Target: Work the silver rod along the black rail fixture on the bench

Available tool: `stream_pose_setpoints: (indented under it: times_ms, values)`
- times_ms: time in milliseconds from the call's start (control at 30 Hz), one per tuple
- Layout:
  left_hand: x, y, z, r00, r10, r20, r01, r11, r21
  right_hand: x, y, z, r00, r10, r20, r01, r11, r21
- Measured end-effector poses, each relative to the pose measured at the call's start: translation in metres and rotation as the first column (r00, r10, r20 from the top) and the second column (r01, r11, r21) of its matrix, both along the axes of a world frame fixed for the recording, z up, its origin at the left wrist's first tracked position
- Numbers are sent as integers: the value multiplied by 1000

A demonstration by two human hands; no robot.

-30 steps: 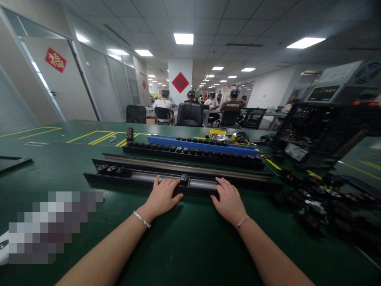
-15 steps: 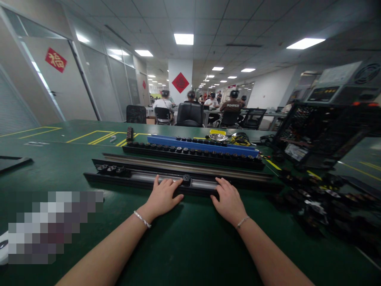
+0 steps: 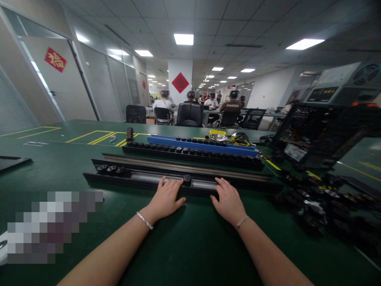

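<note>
A long black rail (image 3: 137, 177) with a silver channel lies across the green table (image 3: 190, 246) in front of me. My left hand (image 3: 166, 198) rests on its near edge, fingers stretched flat, fingertips just left of a small black slider piece (image 3: 187, 179) sitting in the channel. My right hand (image 3: 228, 199) lies flat on the rail to the right of that piece, fingers apart. Neither hand grips anything. A few more black pieces (image 3: 111, 169) sit at the rail's left end.
Behind lie a second rail (image 3: 190, 153) filled with black pieces and a blue strip (image 3: 208, 145). A heap of black parts (image 3: 315, 202) spreads at the right, below an open black machine frame (image 3: 324, 131). People sit at desks far back.
My left hand has slid a little to the right along the rail, and the small black piece has shifted right with it. My right hand has stayed in place.
</note>
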State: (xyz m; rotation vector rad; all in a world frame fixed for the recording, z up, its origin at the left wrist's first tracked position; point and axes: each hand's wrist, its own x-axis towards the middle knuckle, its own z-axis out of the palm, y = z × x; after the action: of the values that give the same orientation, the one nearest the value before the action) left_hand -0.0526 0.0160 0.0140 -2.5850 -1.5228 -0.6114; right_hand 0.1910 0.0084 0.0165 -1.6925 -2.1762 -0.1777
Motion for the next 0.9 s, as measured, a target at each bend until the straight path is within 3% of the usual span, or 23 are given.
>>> stream_pose_setpoints:
  times_ms: [733,900]
  values:
    - [5,-1,4,997,45,-60,-46,999,-25,-6,-3,2,999,-39,24,39,999,15]
    - [10,-3,7,990,77,-118,-78,997,-5,-16,-10,5,996,90,20,-90,995,31]
